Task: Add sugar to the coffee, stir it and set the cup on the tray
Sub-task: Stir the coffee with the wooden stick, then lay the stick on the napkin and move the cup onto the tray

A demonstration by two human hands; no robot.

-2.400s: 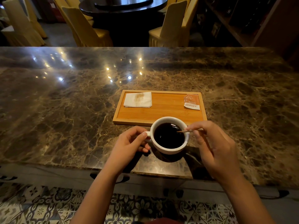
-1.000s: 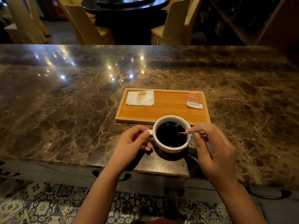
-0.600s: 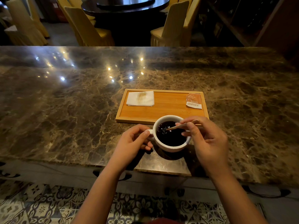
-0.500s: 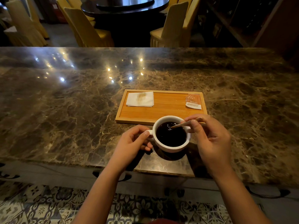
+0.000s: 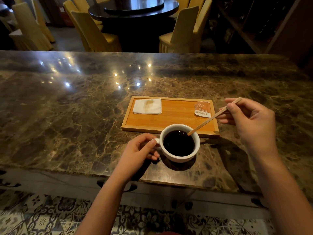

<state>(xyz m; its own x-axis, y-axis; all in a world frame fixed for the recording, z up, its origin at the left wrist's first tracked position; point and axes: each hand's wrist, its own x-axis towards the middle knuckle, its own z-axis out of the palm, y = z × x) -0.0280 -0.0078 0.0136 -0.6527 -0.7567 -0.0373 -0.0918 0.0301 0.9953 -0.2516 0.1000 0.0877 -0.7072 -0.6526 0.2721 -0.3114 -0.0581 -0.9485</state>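
A white cup [image 5: 179, 156] of black coffee stands on the marble table, just in front of the wooden tray [image 5: 169, 128]. My left hand [image 5: 138, 151] pinches the cup's handle on its left side. My right hand [image 5: 250, 121] is raised to the right of the tray and holds a thin wooden stir stick [image 5: 213, 117]. The stick slants down to the left, and its lower tip is at the cup's far right rim, above the coffee. An orange sugar packet [image 5: 202, 109] lies on the tray's far right corner.
A folded white napkin [image 5: 147, 106] with a brown stain lies on the tray's far left corner. The marble table [image 5: 67, 116] stretches wide to both sides. Yellow-covered chairs [image 5: 94, 31] and a dark round table [image 5: 135, 7] stand behind it.
My right hand has lifted and moved right, away from the cup, and the stir stick has come up out of the coffee to the rim. My left hand and the cup have stayed put.
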